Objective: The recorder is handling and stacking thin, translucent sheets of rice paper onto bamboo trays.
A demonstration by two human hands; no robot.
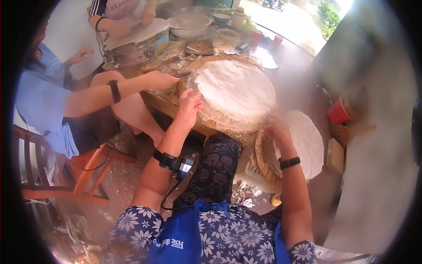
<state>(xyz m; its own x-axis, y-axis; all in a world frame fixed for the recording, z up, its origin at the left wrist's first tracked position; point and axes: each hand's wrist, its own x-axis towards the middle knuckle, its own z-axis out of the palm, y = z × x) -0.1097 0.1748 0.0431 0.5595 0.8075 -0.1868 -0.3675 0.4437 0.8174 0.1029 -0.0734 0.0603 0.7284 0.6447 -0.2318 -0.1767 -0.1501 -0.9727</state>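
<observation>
A thick stack of thin, round, pale flatbreads (235, 89) lies in front of me on a round woven straw mat (185, 86). At the stack's near left edge is my left hand (188, 109), its fingers apart and slightly curled with nothing in them. My right hand (278, 128) is by the near right edge; haze blurs its fingertips, so I cannot tell whether they grip the sheets. Just beyond it, lower to the right, a second stack of pale flatbreads (305, 145) rests on another woven mat (260, 148).
At my left a seated person's hand (161, 81) holds a dark flat tool (182, 74) beside the stack. Another person works at a round griddle (136, 39) topped with a pale sheet. Beyond are a large bowl (189, 28), red cups (257, 36) and a wooden chair (82, 171).
</observation>
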